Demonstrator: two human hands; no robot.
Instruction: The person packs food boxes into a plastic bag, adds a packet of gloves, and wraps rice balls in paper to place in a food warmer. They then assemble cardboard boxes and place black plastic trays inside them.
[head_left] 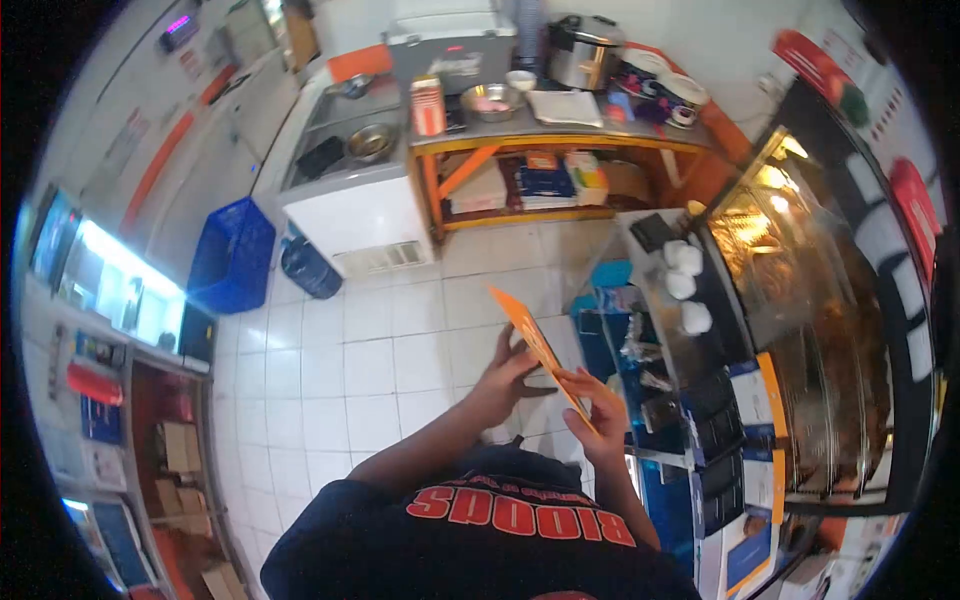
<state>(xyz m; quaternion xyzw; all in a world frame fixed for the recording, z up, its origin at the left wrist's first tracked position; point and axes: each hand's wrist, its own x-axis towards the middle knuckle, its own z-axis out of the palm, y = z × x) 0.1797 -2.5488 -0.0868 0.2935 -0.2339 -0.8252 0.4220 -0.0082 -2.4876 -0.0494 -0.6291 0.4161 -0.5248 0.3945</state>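
Note:
A thin orange card [532,335], printed with pale marks, stands tilted in front of my body and shows nearly edge-on. My right hand [600,412] is closed on its lower end, with the fingers along its right face and the thumb near the bottom edge. On the other side, my left hand [508,372] has its fingers spread, their tips right at the card's left face. Both hands are over the white tiled floor [380,370], beside a glass-sided counter [690,350] at the right.
Black trays [712,405], orange-edged cartons [752,395] and white cups [683,258] line the right counter, next to a lit glass display case [790,240]. At the back stand a work table [560,137] with a metal bowl [491,101] and a white freezer [365,215]. A blue crate [232,255] sits left.

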